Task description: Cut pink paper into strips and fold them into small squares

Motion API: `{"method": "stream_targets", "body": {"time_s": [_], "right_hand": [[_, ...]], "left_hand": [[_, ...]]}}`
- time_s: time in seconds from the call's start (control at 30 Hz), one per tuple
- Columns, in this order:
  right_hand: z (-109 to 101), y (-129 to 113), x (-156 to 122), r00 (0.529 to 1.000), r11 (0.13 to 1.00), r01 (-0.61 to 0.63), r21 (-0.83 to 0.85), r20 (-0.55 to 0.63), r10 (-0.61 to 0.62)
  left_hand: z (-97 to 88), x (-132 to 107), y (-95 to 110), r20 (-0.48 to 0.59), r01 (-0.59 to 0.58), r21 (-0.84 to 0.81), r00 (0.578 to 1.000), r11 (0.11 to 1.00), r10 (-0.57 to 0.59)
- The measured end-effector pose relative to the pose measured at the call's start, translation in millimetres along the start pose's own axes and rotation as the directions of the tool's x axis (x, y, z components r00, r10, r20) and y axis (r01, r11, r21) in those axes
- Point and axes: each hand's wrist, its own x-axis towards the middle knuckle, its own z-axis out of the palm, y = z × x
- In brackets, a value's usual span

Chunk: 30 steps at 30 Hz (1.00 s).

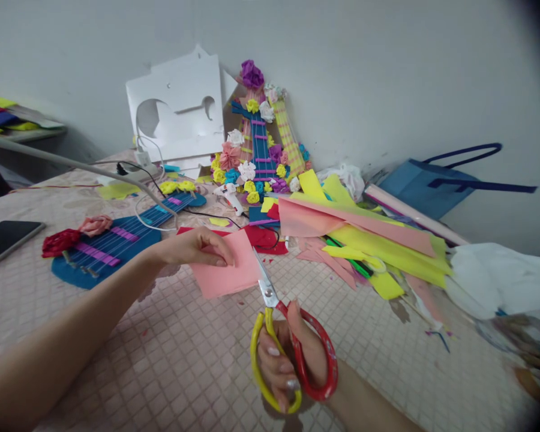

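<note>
My left hand (198,247) pinches the upper edge of a pink paper sheet (227,270) and holds it just above the table. My right hand (288,360) has its fingers through the handles of red and yellow scissors (292,348). The blades (263,279) point away from me and meet the right edge of the pink sheet.
A pile of pink and yellow paper sheets (369,231) lies right of the scissors. A blue guitar-shaped craft with paper roses (112,240) lies left. A glue gun (228,195), flower decorations (261,150), white card (180,114), blue bag (427,183), dark tablet (4,237) surround.
</note>
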Motion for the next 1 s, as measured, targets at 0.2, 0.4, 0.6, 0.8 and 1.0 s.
{"method": "stream_targets", "body": {"time_s": [0.2, 0.4, 0.6, 0.8, 1.0], "right_hand": [[4, -1, -2, 1.0, 1.0, -0.013, 0.014, 0.017, 0.013], [5, -1, -2, 0.998, 0.999, -0.027, 0.032, 0.053, 0.026], [10, -5, -2, 0.999, 0.998, -0.044, 0.04, -0.021, 0.045], [9, -5, -1, 0.999, 0.995, -0.045, 0.089, 0.023, 0.043], [6, 0, -1, 0.999, 0.993, -0.008, 0.117, 0.054, 0.001]], "left_hand": [[-1.6, -1, 1, 0.024, 0.005, -0.013, 1.0, 1.0, -0.005], [3.3, 0, 7, 0.066, 0.009, -0.055, 0.998, 0.998, -0.006], [9.1, 2, 10, 0.065, 0.012, -0.079, 0.998, 0.997, -0.006], [9.0, 2, 7, 0.053, 0.001, -0.041, 0.999, 0.999, 0.001], [6.4, 2, 3, 0.055, -0.017, -0.028, 0.998, 0.999, 0.018]]}}
